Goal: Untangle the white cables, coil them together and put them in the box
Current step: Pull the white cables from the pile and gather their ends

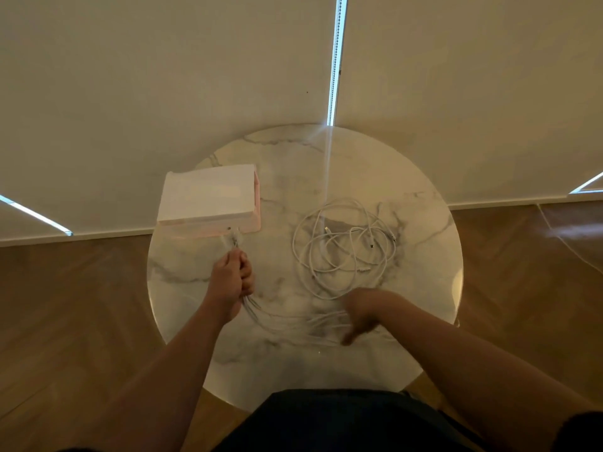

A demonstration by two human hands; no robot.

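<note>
Round marble worktop [424, 288]: person mid-untangle. Left hand [232, 277] clamped on bunch of strands near left edge, plug ends [235, 238] poking out toward box [208, 197], which sits open at far-left edge. Right hand [360, 316] down among strands by near edge, motion-blurred; cannot tell whether gripping or just pressing. Most of white cables [342, 252] lie in loose overlapping loops right of centre.

Likely risk: pulling hands apart while loops cross could cinch knot tighter, or drag slack off near edge.
</note>
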